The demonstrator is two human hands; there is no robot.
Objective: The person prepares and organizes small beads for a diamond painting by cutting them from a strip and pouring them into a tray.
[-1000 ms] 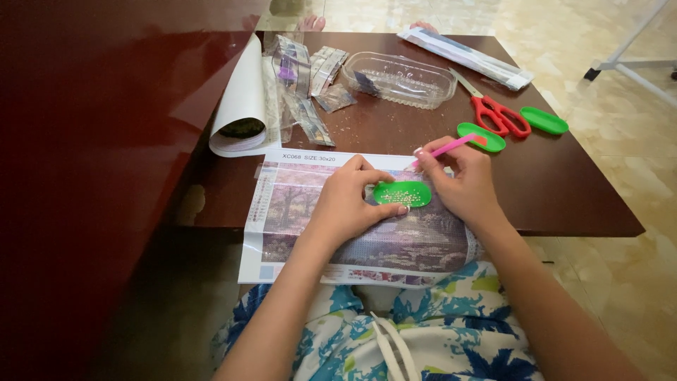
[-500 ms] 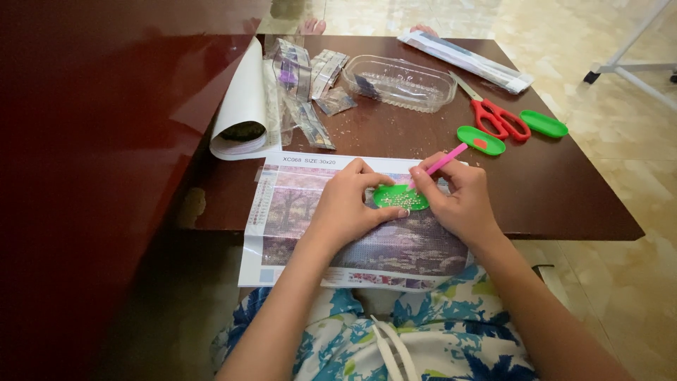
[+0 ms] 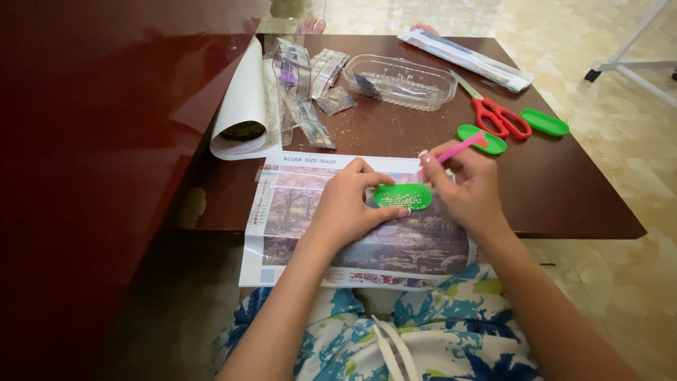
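A printed canvas sheet with a purple tree picture lies across the near edge of a dark brown table and over my lap. On it rests a small green oval tray holding several pale beads. My left hand steadies the tray with thumb and fingers at its left side. My right hand pinches a pink pen, tip pointing down-left over the canvas just above the tray's right end.
Two more green trays and red-handled scissors lie to the right. A clear plastic tub, several small bead bags, a rolled white sheet and a long packet sit farther back.
My right hand lifted the pink pen from the beads in the tray and moved it up and right over the canvas. The left hand stayed on the tray.
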